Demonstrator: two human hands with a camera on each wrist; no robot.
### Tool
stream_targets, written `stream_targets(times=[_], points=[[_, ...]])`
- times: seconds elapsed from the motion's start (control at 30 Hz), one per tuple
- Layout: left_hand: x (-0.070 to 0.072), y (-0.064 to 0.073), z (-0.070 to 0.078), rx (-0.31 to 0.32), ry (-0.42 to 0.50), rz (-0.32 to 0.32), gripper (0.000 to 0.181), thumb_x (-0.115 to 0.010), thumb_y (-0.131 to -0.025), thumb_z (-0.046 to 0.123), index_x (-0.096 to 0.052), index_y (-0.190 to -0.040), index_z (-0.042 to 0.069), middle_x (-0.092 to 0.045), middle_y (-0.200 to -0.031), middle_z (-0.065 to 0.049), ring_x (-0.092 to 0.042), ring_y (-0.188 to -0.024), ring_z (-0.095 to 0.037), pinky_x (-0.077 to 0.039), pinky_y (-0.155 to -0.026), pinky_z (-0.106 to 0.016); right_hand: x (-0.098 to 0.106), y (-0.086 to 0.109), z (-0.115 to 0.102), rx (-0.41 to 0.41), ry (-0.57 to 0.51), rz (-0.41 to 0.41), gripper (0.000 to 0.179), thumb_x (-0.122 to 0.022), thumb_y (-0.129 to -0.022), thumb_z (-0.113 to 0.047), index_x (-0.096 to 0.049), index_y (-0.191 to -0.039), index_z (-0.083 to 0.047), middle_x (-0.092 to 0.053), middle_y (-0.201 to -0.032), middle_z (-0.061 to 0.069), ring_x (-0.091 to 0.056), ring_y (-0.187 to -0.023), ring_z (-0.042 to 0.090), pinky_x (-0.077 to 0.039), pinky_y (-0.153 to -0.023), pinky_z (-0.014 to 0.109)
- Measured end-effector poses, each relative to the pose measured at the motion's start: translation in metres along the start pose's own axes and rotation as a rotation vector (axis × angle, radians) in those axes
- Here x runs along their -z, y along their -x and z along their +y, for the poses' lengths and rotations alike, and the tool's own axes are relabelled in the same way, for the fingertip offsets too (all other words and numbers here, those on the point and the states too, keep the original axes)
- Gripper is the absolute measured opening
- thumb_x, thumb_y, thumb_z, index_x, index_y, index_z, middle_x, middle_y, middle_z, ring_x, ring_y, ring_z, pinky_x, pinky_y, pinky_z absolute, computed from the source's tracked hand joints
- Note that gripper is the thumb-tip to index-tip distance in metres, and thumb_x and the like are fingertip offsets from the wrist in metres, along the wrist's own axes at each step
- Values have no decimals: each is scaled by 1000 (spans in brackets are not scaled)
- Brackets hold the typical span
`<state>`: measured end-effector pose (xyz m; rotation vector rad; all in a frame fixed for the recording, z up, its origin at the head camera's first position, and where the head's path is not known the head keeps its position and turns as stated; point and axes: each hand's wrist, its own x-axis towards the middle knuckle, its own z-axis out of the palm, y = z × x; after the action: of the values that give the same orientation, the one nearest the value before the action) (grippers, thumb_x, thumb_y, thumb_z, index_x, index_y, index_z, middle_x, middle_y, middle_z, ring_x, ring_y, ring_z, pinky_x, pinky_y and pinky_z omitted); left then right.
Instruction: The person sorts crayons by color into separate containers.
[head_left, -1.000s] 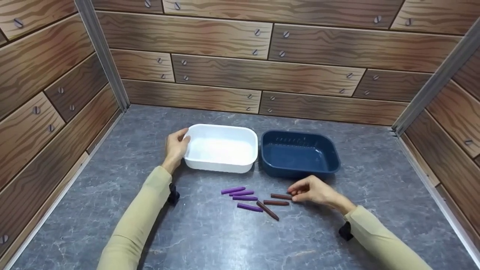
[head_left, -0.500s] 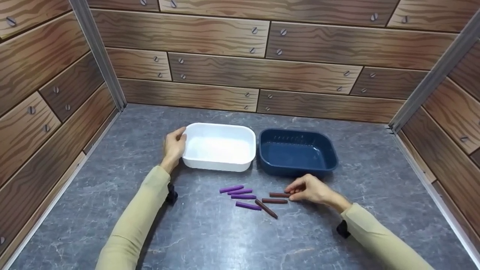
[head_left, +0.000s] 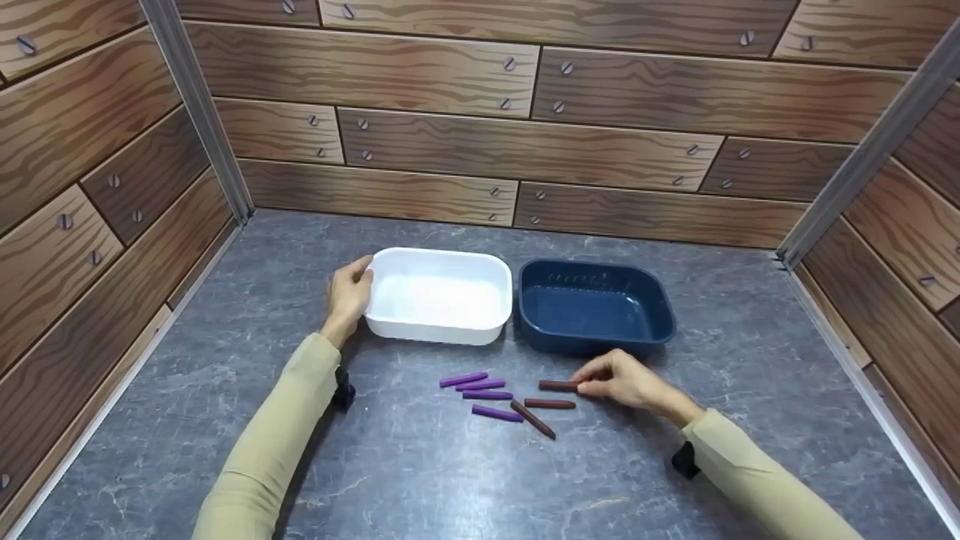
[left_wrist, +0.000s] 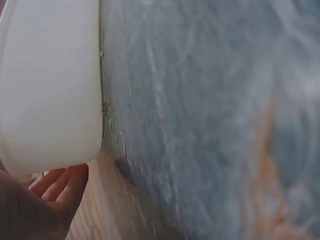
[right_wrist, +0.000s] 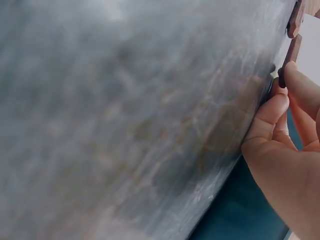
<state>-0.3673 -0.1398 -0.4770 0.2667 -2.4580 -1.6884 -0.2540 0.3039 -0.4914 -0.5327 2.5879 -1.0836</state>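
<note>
My left hand (head_left: 349, 296) holds the left end of a white plastic tub (head_left: 435, 334), thumb at the rim. In the left wrist view its fingers (left_wrist: 67, 185) lie against the outside of the tub wall. My right hand (head_left: 626, 379) pinches the right end of a brown crayon (head_left: 556, 385) between thumb and fingertips, low over the table. The right wrist view also shows this crayon (right_wrist: 291, 52) at the fingertips. Just in front of it lie two more brown crayons, one level (head_left: 550, 403) and one slanted (head_left: 534, 420). Several purple crayons (head_left: 487, 395) lie to their left.
A dark blue tub (head_left: 592, 345) stands close to the right of the white one, just behind my right hand. Wood-patterned panels (head_left: 420, 135) wall in the grey marbled table (head_left: 420, 480) at the back and both sides.
My right thumb and fingertips have closed on the rearmost brown crayon. My left hand stays at the white tub. The whole view shifted slightly.
</note>
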Motion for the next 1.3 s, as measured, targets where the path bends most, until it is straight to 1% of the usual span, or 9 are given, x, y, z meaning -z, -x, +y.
stream_targets(times=[0.3,0.5,0.67,0.77,0.87,0.97,1.03,1.17,1.3], points=[[1,-1,0,-41,-59,15,40,-47,-102,16,-54,-141,11,-55,-143,-12,-51,-132,-26,-40,-109,-40,2,0,-5,9,-44,-3,17,-71,-90,-21,-77,-104,-13,-74,-102,8,-60,-85,11,-48,-71,20],[0,-3,-2,-124,-158,44,40,-47,-100,10,-56,-138,5,-58,-138,-16,-57,-126,-28,-46,-104,-39,-2,-3,-15,10,-112,-25,18,-70,-91,-21,-77,-105,-12,-73,-101,9,-60,-80,9,-50,-68,22],[0,-4,-2,-161,-177,63,39,-47,-98,8,-57,-136,2,-60,-134,-18,-59,-123,-29,-47,-102,-40,-5,-7,-27,46,-118,-10,18,-71,-90,-20,-77,-105,-11,-73,-104,10,-61,-83,7,-50,-71,20],[-1,-4,-1,-169,-176,73,39,-47,-98,7,-58,-134,2,-61,-133,-18,-60,-122,-29,-48,-102,-40,-6,-12,-35,62,-125,3,19,-70,-91,-19,-76,-106,-10,-73,-105,10,-63,-85,10,-51,-73,21],[-1,-4,-1,-164,-178,77,39,-47,-97,8,-59,-134,2,-61,-133,-18,-59,-123,-29,-47,-102,-41,-6,-14,-49,72,-132,5,19,-67,-93,-14,-75,-108,-7,-72,-107,15,-66,-88,20,-55,-76,31],[-1,-5,0,-152,-182,80,39,-47,-97,8,-59,-134,4,-62,-133,-16,-59,-124,-28,-47,-102,-41,-5,-13,-70,84,-127,8,19,-65,-93,-10,-74,-108,-3,-72,-106,18,-65,-87,22,-56,-75,35],[-2,-5,1,-146,-178,82,40,-48,-97,9,-60,-134,5,-62,-133,-15,-59,-124,-27,-47,-102,-41,-5,-13,-79,92,-115,11,19,-65,-94,-8,-74,-108,-1,-71,-105,20,-63,-84,18,-55,-74,31],[-3,-5,0,-132,-164,75,41,-47,-97,11,-59,-135,7,-62,-133,-13,-58,-125,-26,-47,-103,-41,-12,-27,-70,97,-135,7,19,-64,-94,-9,-74,-109,-2,-70,-102,23,-57,-76,9,-48,-66,20],[-1,-4,-1,-127,-174,65,41,-47,-97,11,-59,-136,8,-62,-134,-13,-59,-124,-27,-47,-102,-41,-20,-41,-70,99,-179,20,18,-66,-94,-13,-75,-109,-7,-69,-99,21,-53,-71,8,-44,-62,19]])
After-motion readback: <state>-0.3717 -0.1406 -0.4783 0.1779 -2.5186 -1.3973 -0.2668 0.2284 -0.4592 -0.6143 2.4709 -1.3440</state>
